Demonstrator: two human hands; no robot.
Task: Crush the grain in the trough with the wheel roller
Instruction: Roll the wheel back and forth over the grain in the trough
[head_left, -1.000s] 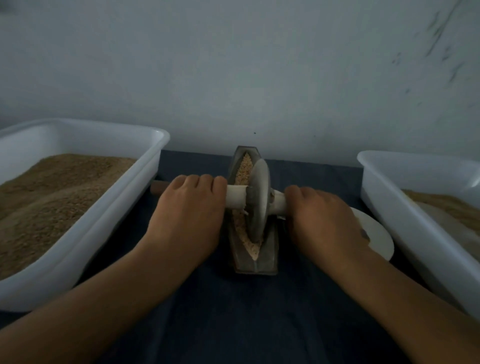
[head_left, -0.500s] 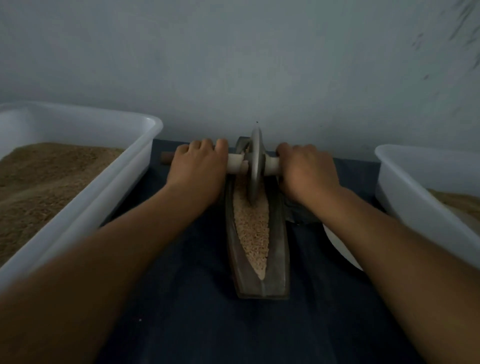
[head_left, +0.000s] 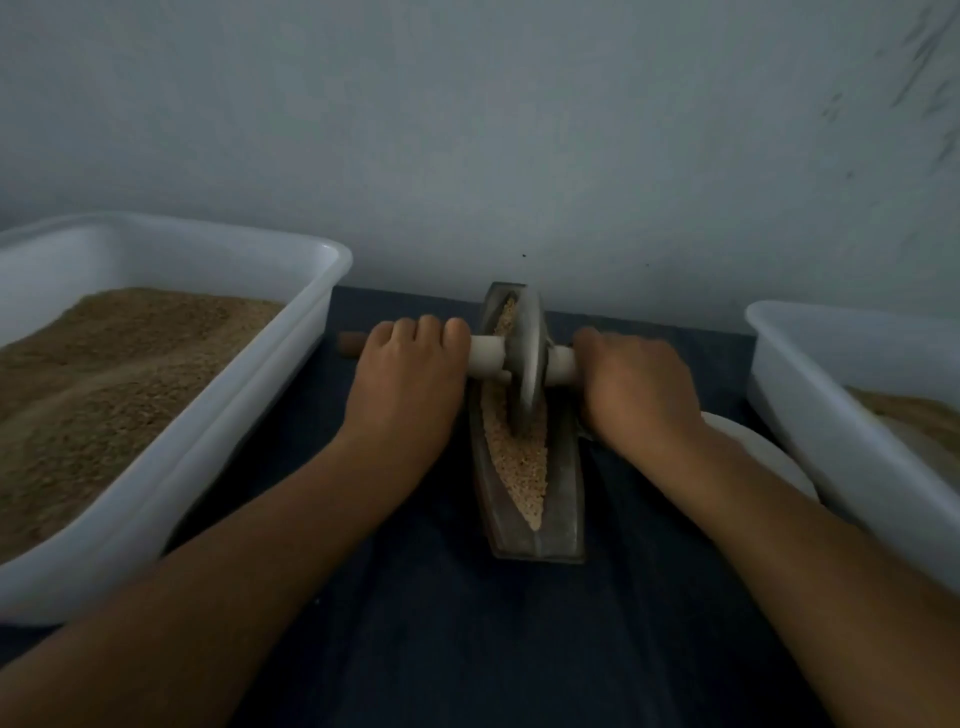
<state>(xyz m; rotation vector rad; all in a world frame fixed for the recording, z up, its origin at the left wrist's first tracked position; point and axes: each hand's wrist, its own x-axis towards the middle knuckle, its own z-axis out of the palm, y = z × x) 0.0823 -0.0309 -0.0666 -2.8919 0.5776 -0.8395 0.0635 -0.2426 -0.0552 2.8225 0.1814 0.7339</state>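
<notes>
A narrow boat-shaped metal trough (head_left: 563, 525) lies lengthwise on the dark cloth, holding pale grain (head_left: 519, 462). The grey wheel roller (head_left: 525, 364) stands upright in the trough's far half, its rim down in the grain. A pale axle handle runs through it to both sides. My left hand (head_left: 410, 384) grips the left side of the handle, whose brown end sticks out past my fingers. My right hand (head_left: 636, 387) grips the right side of the handle.
A large white tub (head_left: 306, 312) of brown grain stands at the left. Another white tub (head_left: 810, 415) with grain stands at the right, with a white plate (head_left: 763, 457) beside it, partly under my right forearm. A grey wall rises close behind the trough.
The wheel rolled to the trough's far end half a second ago and has now come back toward me, near the middle. Both hands stayed on the handle.
</notes>
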